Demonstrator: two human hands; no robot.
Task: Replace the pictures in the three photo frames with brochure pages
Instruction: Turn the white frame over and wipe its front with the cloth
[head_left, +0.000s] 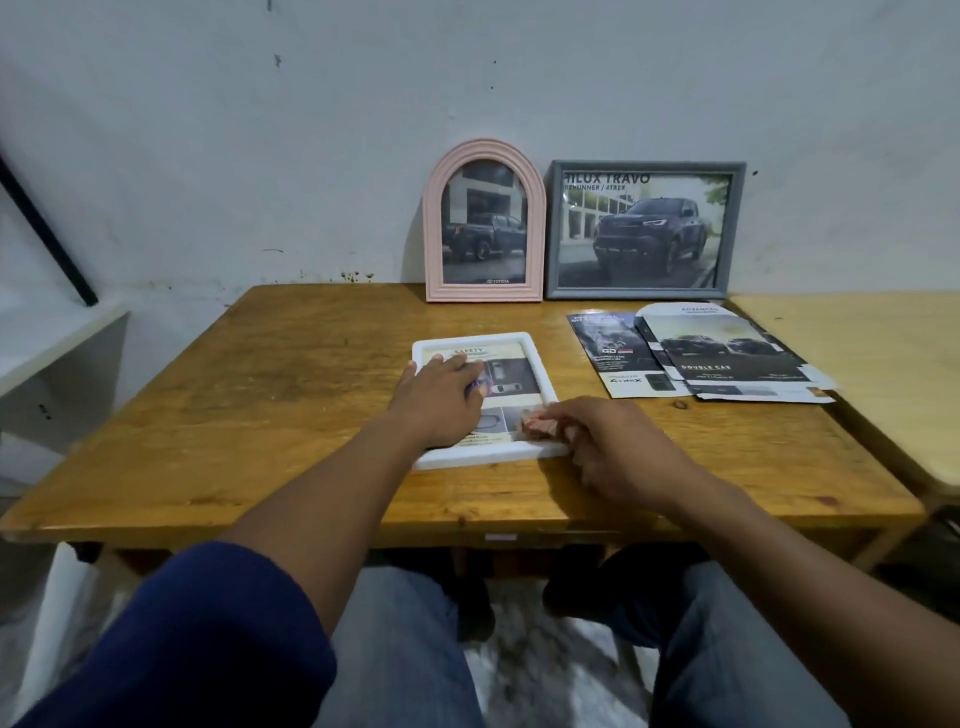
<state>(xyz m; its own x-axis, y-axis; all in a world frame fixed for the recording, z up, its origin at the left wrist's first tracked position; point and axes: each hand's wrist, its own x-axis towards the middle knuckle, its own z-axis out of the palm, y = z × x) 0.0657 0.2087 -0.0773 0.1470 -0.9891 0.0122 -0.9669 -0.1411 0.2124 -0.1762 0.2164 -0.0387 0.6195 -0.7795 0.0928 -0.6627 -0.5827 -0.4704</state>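
Note:
A white rectangular photo frame lies flat in the middle of the wooden table, with a brochure page headed "SAFETY" showing in it. My left hand rests flat on that page, fingers spread. My right hand is at the frame's near right corner, its fingertips touching the corner and a small reddish patch there. A pink arched frame and a grey rectangular frame stand against the wall, each showing a dark pickup truck picture.
Cut brochure pages and a narrower leaflet lie on the table's right side. A second, paler table adjoins on the right. A white shelf stands at the left. My knees are under the front edge.

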